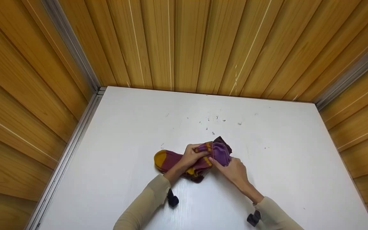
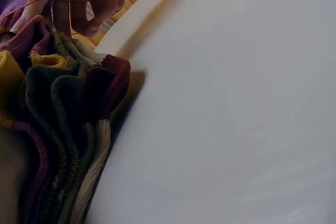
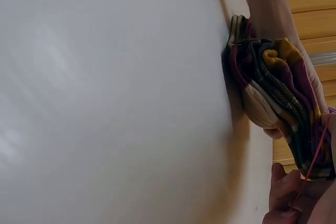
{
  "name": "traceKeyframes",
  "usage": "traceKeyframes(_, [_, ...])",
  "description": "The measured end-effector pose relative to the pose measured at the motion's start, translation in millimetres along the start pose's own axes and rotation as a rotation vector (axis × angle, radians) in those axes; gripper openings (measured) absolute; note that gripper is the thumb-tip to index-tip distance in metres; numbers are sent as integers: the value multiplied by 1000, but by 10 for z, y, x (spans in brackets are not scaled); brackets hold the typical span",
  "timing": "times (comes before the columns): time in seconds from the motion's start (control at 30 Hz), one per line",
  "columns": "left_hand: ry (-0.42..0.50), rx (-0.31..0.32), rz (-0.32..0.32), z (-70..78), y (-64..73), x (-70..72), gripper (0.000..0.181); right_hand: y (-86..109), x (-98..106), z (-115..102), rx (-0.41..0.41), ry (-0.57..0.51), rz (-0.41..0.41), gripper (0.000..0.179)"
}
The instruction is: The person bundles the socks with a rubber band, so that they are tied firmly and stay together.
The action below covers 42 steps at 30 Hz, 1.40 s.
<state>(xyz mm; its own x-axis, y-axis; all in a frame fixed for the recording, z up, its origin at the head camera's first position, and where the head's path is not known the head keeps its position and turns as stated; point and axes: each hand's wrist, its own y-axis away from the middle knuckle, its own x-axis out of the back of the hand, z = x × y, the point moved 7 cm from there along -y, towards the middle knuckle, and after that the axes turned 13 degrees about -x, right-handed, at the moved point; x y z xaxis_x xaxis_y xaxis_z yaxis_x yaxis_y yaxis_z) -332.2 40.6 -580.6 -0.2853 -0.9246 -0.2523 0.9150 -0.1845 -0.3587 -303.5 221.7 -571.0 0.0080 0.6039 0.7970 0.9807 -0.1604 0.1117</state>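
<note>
A stack of several socks (image 1: 172, 158) lies sideways in the middle of the table, maroon with a mustard toe at its left end. My left hand (image 1: 189, 157) grips the stack around its middle, fingers over the top. At the cuff end, my right hand (image 1: 236, 170) pinches a turned-back purple cuff (image 1: 221, 153) between thumb and fingers. Folded layers (image 2: 58, 103) in dark green, cream, mustard and maroon show edge-on in the left wrist view. A thin red string (image 3: 316, 148) crosses by the right hand in the right wrist view.
The white table (image 1: 133, 121) carries small dark marks (image 1: 216, 118) beyond the socks. Wood-look panel walls (image 1: 187, 44) rise at the back and both sides, with a grey metal rail (image 1: 72, 153) along the left edge. Black wrist cameras (image 1: 173, 199) hang at both sleeves.
</note>
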Motion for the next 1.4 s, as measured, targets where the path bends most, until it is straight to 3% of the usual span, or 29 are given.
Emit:
traceKeyframes(0.17, [3,35,-15,-17,-2,-20,33,-65,184,17,178,63,98,50])
traceKeyframes(0.27, [2,38,1,-132,-23,16,30,-101,198,25,297,43,76,46])
traceKeyframes(0.4, [22,46,37,-292,-44,71,27,-118,45,61,405,-50,-148,38])
traceKeyframes(0.57, [50,73,95,-343,-40,136,24,-46,-210,104,445,-180,-482,34])
traceKeyframes(0.67, [70,85,128,-354,-45,166,16,30,-282,107,483,-217,-605,25])
traceKeyframes(0.77, [95,86,124,-354,-46,158,13,148,-271,56,588,-264,-686,15])
traceKeyframes(0.83, [100,84,121,-359,-46,152,17,227,-227,7,616,-357,-771,14])
traceKeyframes(0.9, [111,87,116,-371,-46,140,18,267,-161,-29,596,-515,-859,18])
traceKeyframes(1.07, [133,119,119,-403,-50,140,18,248,-43,-51,392,-1122,-1109,38])
traceKeyframes(1.13, [132,129,120,-408,-52,148,17,250,-59,-47,315,-1284,-1175,42])
traceKeyframes(1.17, [131,128,120,-409,-53,152,16,250,-86,-39,279,-1303,-1176,43])
traceKeyframes(1.27, [123,119,118,-396,-54,157,16,266,-208,-6,239,-1159,-1097,46])
traceKeyframes(1.4, [127,121,137,-394,-50,156,17,300,-413,53,228,-730,-962,49])
